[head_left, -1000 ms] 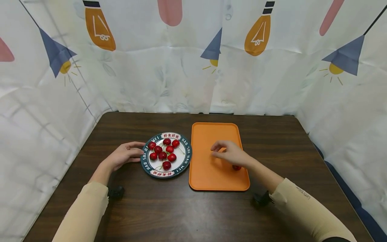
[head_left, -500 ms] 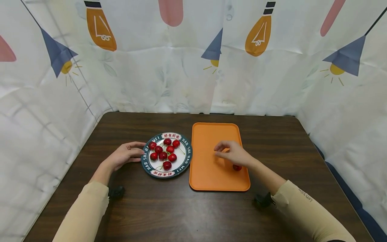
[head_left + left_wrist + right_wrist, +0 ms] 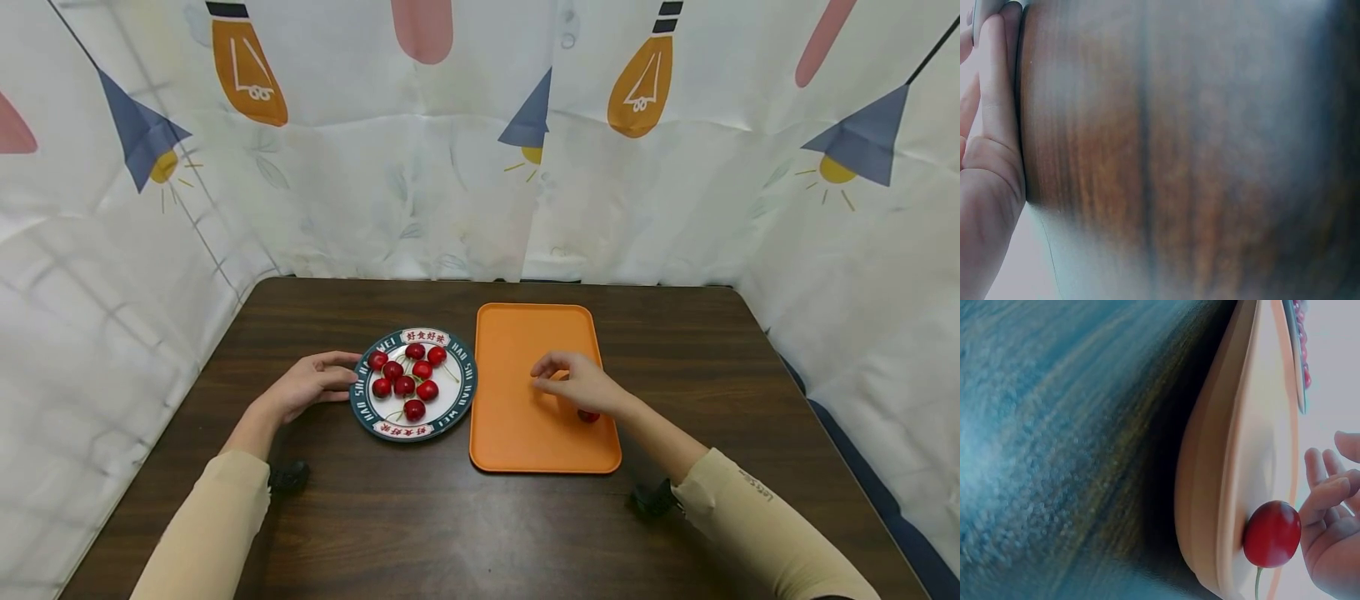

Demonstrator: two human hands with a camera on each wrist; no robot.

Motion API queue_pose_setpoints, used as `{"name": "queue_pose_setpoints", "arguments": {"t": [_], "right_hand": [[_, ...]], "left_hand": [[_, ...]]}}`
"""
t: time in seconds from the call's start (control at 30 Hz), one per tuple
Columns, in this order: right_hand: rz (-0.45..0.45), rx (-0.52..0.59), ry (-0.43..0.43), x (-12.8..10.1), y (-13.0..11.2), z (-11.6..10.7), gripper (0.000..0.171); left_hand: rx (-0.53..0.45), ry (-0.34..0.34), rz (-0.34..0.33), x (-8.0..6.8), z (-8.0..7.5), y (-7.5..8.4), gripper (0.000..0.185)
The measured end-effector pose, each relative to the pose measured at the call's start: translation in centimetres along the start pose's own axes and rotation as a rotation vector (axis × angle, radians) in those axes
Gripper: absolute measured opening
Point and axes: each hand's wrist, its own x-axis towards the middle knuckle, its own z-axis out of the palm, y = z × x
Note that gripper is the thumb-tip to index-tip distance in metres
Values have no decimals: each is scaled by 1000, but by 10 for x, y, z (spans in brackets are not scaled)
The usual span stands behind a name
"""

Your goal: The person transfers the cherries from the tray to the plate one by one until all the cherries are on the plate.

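Observation:
A round plate [image 3: 462, 400] with a dark green lettered rim holds several red cherries [image 3: 405, 385]. My left hand [image 3: 311, 385] rests on the table at the plate's left rim, fingers relaxed and touching it. To the right lies an orange tray [image 3: 525, 350]. One red cherry [image 3: 588, 415] [image 3: 1271, 534] with a stem lies on the tray near its right edge. My right hand [image 3: 581, 382] hovers just above and beside that cherry, fingers loosely curled and empty. In the right wrist view the fingers [image 3: 1329, 500] stand apart from the cherry.
The dark wooden table [image 3: 450, 533] is hemmed in by white printed curtains [image 3: 450, 167] at the back and on both sides. Its bare front half lies between my sleeves [image 3: 210, 517].
My right hand has drifted slightly right and its fingers have curled in a little above the tray. The cherry on the tray and my left hand have stayed where they were.

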Motion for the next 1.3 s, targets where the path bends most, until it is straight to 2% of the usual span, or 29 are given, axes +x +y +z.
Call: {"name": "queue_pose_setpoints", "arguments": {"t": [0.83, 1.03, 1.3], "right_hand": [[54, -10, 59, -7, 10, -8, 23], [61, -26, 79, -9, 14, -10, 24], [80, -68, 155, -14, 20, -16, 23]], "left_hand": [[5, 8, -9, -1, 1, 0, 57], [6, 0, 10, -1, 1, 0, 58], [3, 5, -4, -2, 0, 1, 58]]}}
